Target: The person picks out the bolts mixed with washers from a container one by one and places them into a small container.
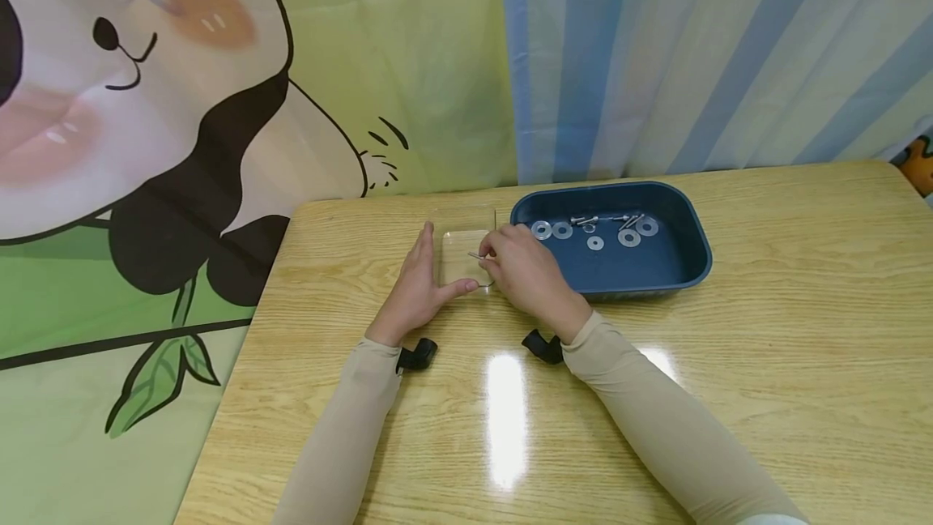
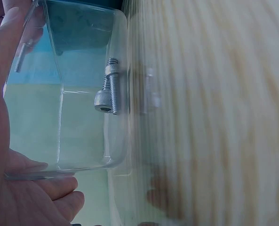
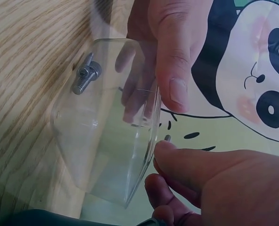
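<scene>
A clear plastic box [image 1: 461, 243] stands on the table, its opening facing up. My left hand [image 1: 417, 288] rests against it, with straight fingers along the left wall and the thumb spread along the near side. Over the box's right part, my right hand [image 1: 530, 272] pinches a small metal bolt [image 1: 475, 256] between thumb and fingertips. Its threaded end [image 2: 21, 56] shows in the left wrist view, while the fingers hide the other end. Two socket-head bolts [image 2: 104, 97] lie inside on the box's floor, close together; they also appear in the right wrist view [image 3: 85, 77].
Just right of the box is a dark blue tray [image 1: 619, 292] holding several flat washers [image 1: 629, 238] and a few loose bolts [image 1: 583, 220]. All stand on a wood-grain table [image 1: 787, 306]. Printed curtains [image 1: 437, 63] hang behind the table's far edge.
</scene>
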A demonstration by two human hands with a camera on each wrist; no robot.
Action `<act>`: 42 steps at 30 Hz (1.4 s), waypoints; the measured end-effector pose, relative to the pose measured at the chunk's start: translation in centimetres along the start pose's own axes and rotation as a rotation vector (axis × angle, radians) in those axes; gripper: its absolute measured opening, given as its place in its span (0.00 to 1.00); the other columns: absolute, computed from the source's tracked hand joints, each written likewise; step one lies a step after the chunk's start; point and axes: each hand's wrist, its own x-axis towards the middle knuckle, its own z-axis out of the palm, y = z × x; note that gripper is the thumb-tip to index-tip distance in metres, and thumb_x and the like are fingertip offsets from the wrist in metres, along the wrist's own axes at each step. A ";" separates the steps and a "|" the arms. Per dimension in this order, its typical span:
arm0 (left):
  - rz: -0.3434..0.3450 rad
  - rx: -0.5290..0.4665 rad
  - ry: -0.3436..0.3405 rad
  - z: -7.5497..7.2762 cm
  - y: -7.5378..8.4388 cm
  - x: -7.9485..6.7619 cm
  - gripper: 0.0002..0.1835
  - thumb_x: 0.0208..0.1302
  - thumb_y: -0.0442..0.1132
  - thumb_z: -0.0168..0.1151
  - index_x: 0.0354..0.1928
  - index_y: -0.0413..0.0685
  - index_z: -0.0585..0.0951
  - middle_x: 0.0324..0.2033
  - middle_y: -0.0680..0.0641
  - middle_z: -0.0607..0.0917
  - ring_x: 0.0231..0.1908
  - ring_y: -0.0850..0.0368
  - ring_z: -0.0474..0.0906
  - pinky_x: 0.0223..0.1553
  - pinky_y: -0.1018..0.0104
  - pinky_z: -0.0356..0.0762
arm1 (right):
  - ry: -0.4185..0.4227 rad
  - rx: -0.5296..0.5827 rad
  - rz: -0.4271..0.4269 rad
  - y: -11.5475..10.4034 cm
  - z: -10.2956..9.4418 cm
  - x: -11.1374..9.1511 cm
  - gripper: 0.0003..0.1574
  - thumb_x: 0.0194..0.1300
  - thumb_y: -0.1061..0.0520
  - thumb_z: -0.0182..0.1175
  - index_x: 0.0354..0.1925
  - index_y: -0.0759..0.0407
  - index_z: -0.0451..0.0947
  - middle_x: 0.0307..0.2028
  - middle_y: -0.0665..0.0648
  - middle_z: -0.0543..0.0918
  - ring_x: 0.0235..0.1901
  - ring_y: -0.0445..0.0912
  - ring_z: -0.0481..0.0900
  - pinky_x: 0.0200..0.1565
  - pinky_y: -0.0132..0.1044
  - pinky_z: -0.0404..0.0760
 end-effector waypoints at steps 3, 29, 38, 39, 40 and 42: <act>-0.001 0.002 0.000 0.0 0.0 0.0 0.67 0.57 0.69 0.66 0.80 0.45 0.34 0.79 0.41 0.40 0.78 0.44 0.39 0.73 0.44 0.49 | -0.008 -0.032 -0.001 0.0 0.1 0.1 0.07 0.70 0.56 0.65 0.43 0.58 0.84 0.42 0.56 0.80 0.43 0.51 0.73 0.43 0.42 0.78; -0.010 -0.002 0.001 0.0 0.0 0.0 0.67 0.57 0.69 0.67 0.80 0.46 0.34 0.79 0.41 0.40 0.78 0.43 0.39 0.73 0.43 0.49 | -0.020 -0.045 -0.029 0.1 0.0 -0.1 0.07 0.69 0.56 0.66 0.43 0.58 0.84 0.41 0.56 0.79 0.43 0.51 0.72 0.44 0.42 0.78; 0.001 -0.008 -0.001 0.0 0.0 0.0 0.67 0.58 0.68 0.67 0.80 0.45 0.34 0.79 0.40 0.40 0.77 0.43 0.39 0.73 0.43 0.49 | 0.017 -0.001 -0.049 0.3 -0.8 -0.4 0.07 0.69 0.57 0.66 0.43 0.59 0.83 0.42 0.57 0.80 0.44 0.52 0.73 0.44 0.42 0.78; 0.002 -0.006 -0.001 0.0 0.1 0.0 0.67 0.58 0.67 0.67 0.80 0.44 0.34 0.79 0.40 0.40 0.77 0.43 0.39 0.73 0.43 0.49 | 0.022 0.002 -0.048 0.3 -0.9 -0.4 0.07 0.69 0.57 0.66 0.43 0.59 0.83 0.43 0.57 0.80 0.44 0.52 0.73 0.44 0.42 0.78; 0.003 -0.005 -0.002 0.0 0.1 0.0 0.67 0.58 0.67 0.67 0.80 0.44 0.34 0.79 0.40 0.40 0.77 0.43 0.39 0.73 0.43 0.49 | 0.023 0.006 -0.044 0.3 -1.0 -0.4 0.06 0.69 0.57 0.65 0.43 0.58 0.83 0.43 0.57 0.80 0.44 0.52 0.73 0.44 0.43 0.78; 0.002 -0.005 -0.004 0.0 0.1 0.0 0.67 0.58 0.67 0.67 0.80 0.45 0.34 0.79 0.40 0.40 0.77 0.43 0.39 0.73 0.43 0.49 | 0.027 0.013 -0.040 0.3 -1.3 -0.6 0.06 0.69 0.57 0.65 0.43 0.58 0.82 0.43 0.56 0.80 0.44 0.52 0.73 0.44 0.43 0.78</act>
